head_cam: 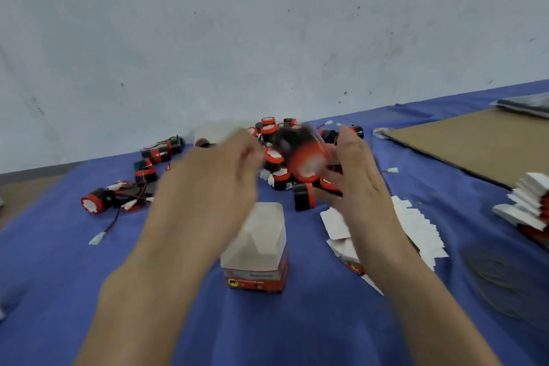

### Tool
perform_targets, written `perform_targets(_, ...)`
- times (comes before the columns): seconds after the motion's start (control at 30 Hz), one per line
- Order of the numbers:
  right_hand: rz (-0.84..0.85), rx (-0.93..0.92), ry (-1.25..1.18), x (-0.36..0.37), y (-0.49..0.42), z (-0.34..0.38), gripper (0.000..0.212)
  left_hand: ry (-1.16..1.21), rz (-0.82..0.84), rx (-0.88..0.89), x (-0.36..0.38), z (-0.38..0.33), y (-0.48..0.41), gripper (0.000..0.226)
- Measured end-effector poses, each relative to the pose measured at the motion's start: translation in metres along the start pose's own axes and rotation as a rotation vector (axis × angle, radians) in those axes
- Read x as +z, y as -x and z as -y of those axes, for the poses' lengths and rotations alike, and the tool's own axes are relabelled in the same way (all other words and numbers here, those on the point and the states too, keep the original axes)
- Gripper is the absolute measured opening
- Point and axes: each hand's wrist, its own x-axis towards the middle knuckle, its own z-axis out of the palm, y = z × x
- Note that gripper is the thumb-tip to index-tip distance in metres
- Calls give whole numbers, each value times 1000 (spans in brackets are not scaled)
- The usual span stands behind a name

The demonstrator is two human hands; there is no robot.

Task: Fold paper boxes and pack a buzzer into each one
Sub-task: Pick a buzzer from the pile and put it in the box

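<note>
From my remote seat I look down over a blue-covered table (pixel 59 276) with two bare forearms reaching up the frame from the bottom edge. At centre frame, a single buzzer (pixel 303 157) hangs blurred in the air between the hands. It is a black cylinder with a red cap, and its long axis slants from upper left to lower right, red end down and toward me. The right hand (pixel 356 169) is the nearer one. Its fingers (pixel 347 140) are straight and slightly spread, palm turned leftward, just beside or touching the buzzer's red end; I cannot tell which. The left hand (pixel 214 178) sits left of the buzzer, too smeared for me to say whether its fingertips are pinching a wire, curled, or loose. The folded box (pixel 258 249) stands upright on the cloth at lower centre, between the two forearms, its mouth open upward. It lies directly below the buzzer and slightly left. I judge the coming move to be turning the cylinder upright and lowering it straight down into that mouth. Behind the hands lies a loose pile of buzzers (pixel 269 128), and flat box blanks (pixel 416 226) are fanned at right.
</note>
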Motion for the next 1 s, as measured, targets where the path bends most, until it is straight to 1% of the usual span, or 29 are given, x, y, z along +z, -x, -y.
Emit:
perform_targets(0.03,-18,40,-67,4,0,0,55,-35,66,96,-1,-13,4,12)
perform_targets(0.1,-89,103,-109,11,3,-2,47,-34,130,199,-2,-30,10,16)
perform_targets(0.17,-168,127,-104,15,6,-4,52,-11,168,205,-4,-34,8,20)
perform_targets(0.23,-217,84,-58,14,7,-4,53,46,236,197,-6,-28,2,20)
perform_targets(0.27,-226,51,8,13,7,-4,48,67,269,202,-7,-25,0,21)
perform_targets(0.33,-222,-55,289,7,7,-2,38,112,297,229,-10,-19,-3,19)
perform_targets(0.37,-195,-104,427,3,8,-3,42,145,280,250,-12,-16,-5,16)
perform_targets(0.4,-134,-122,509,0,9,-3,50,179,253,269,-13,-13,-8,13)
perform_targets(0.43,-39,-104,513,-2,12,-2,56,212,223,279,-13,-9,-10,11)
perform_targets(0.5,167,-19,385,-2,18,4,63,291,184,258,-9,-2,-15,12)
perform_targets(0.53,203,24,289,-2,19,9,63,362,189,237,-4,0,-16,11)
perform_targets(0.6,142,107,43,-2,18,21,60,543,223,187,11,-2,-13,12)
perform_targets(0.63,97,147,-99,-2,16,25,62,605,234,169,19,-5,-8,14)
perform_targets(0.67,55,185,-231,-3,16,30,65,615,234,164,27,-8,-2,17)
perform_targets(0.7,8,213,-340,-4,15,33,68,576,227,172,34,-13,4,21)
perform_targets(0.77,-106,225,-504,-8,14,36,66,446,223,210,47,-26,16,23)
perform_targets(0.83,-238,229,-532,-9,17,33,54,297,231,217,57,-41,29,16)
perform_targets(0.9,-357,259,-467,-5,22,28,48,209,226,182,61,-54,39,18)
perform_targets(0.93,-420,275,-409,-1,25,26,50,257,213,156,62,-58,44,22)
perform_targets(1.0,-522,285,-292,6,29,26,56,471,163,76,60,-64,50,26)
